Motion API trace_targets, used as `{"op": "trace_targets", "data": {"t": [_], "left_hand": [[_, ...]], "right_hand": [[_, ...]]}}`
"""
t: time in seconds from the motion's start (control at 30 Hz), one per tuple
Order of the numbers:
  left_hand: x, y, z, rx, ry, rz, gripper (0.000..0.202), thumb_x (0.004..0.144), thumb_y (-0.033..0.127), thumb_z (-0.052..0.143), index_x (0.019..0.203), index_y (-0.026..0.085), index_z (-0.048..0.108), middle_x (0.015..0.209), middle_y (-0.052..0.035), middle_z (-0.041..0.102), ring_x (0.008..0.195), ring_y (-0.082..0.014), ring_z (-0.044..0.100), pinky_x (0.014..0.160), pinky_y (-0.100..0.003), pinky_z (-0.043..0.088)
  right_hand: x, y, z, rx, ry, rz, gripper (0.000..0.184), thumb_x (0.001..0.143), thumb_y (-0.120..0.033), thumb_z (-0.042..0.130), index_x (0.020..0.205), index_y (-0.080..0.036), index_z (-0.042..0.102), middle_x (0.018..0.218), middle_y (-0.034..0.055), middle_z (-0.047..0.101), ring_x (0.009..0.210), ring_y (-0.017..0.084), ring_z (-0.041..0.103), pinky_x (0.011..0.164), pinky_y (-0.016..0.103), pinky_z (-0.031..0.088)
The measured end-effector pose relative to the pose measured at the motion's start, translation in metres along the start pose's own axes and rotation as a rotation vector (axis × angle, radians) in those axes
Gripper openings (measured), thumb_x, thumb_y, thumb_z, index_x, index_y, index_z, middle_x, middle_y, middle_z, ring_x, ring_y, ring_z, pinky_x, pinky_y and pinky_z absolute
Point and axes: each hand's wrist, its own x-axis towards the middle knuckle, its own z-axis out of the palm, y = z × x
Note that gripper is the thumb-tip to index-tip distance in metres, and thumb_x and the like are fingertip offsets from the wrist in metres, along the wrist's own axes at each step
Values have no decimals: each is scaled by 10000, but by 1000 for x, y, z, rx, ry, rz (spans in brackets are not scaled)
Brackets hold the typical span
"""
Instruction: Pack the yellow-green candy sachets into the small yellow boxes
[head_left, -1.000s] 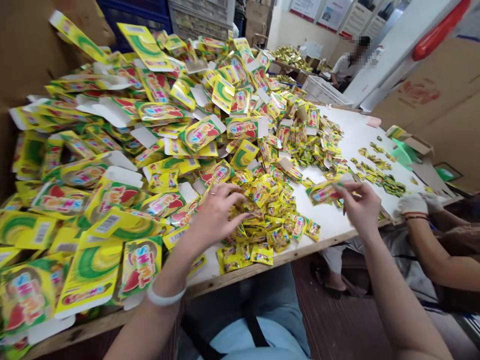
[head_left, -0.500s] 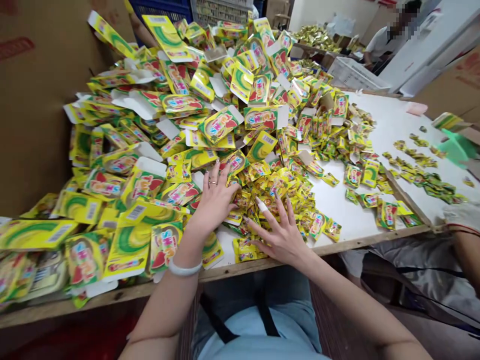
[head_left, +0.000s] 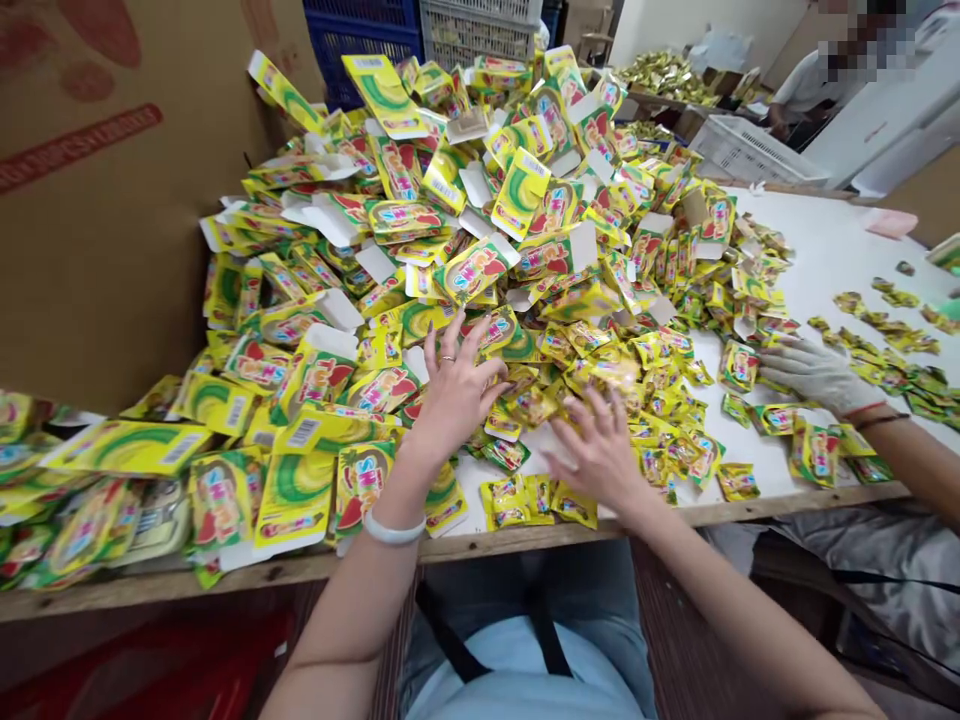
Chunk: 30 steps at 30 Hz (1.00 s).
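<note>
My left hand [head_left: 461,390], wearing a ring and a white bangle, rests with spread fingers at the lower edge of a heap of yellow-and-green cartons [head_left: 382,390]. Its fingertips are beside a carton and some small packets. My right hand [head_left: 600,450] lies over small yellow wrapped packets [head_left: 615,365], fingers apart and slightly blurred. I see nothing gripped in either hand. Between the hands are a patch of white tabletop [head_left: 536,440] and a green packet [head_left: 506,453]. Several yellow packets [head_left: 506,500] lie near the table's front edge.
A co-worker's gloved hand [head_left: 817,372] reaches in from the right, touching packets there. A large cardboard box [head_left: 135,220] stands at the left. Crates [head_left: 480,50] are behind the heap, and a white crate [head_left: 757,150] stands farther back. A wooden edge [head_left: 525,540] runs along the front.
My right hand has shifted right among the loose packets, baring some white tabletop beside it. My left hand has hardly moved against the heap. The co-worker's gloved hand has reached in. The view has shifted.
</note>
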Motion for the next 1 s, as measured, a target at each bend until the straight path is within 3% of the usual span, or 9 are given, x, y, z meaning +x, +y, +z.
{"op": "trace_targets", "data": {"t": [0.1,0.2,0.33,0.47,0.57,0.67,0.77,0.87,1.0], "left_hand": [[2,1,-2,-151,39,-19,57,893,265,648,865,219,667,1425,-77,556,1423,-324,346,1176,-598,197],[4,2,-1,-369,66,-80,54,902,247,608,869,206,618,1144,-70,690,1179,-259,552,1069,-484,363],[2,1,3,-749,-3,-194,115,921,316,559,918,201,568,739,9,624,680,-153,575,668,-274,452],[2,5,14,-977,-32,-311,280,909,345,593,1141,191,568,569,74,527,512,-112,466,555,-232,379],[2,21,27,-1141,59,-421,378,869,395,651,1164,170,577,628,45,592,579,-127,558,597,-241,444],[-3,48,41,-1317,165,-447,323,867,444,656,1034,185,559,803,-31,694,734,-175,669,670,-280,525],[-12,68,47,-1383,229,-411,268,901,426,632,1001,212,505,966,-68,723,891,-196,702,799,-320,555],[-18,75,44,-1456,217,-361,357,916,411,605,1192,236,462,1159,-92,698,1053,-206,679,911,-347,537],[-18,73,41,-1515,141,-373,545,868,511,629,1312,241,465,1222,-107,669,1082,-231,665,883,-343,547]], "right_hand": [[9,-47,7,43,-74,-16,350,880,-492,629,983,-163,690,1095,173,661,1122,360,527,1010,564,404],[18,-64,13,56,-101,0,139,883,-298,627,831,-176,669,964,151,680,952,318,571,899,511,466],[11,-36,3,196,-48,34,103,876,-174,570,855,-179,670,858,98,689,845,266,612,806,443,505],[-3,-8,-18,985,77,435,114,905,-287,603,962,-212,666,805,30,696,695,186,648,641,325,532],[1,-15,-25,1591,264,787,186,827,-383,724,925,-246,645,803,-18,694,611,147,647,546,277,532],[21,-36,-22,1884,530,1003,293,711,-367,831,881,-249,623,882,-27,711,699,139,670,615,273,562],[45,-50,-15,1912,664,1093,300,704,-363,834,859,-232,613,862,-28,694,718,124,645,645,255,543],[57,-53,-12,1835,733,1102,313,709,-379,826,852,-214,602,824,-26,662,682,108,597,599,217,486],[56,-59,-6,1720,741,1065,328,739,-417,801,886,-202,602,827,-10,625,692,109,582,606,210,471]]}}
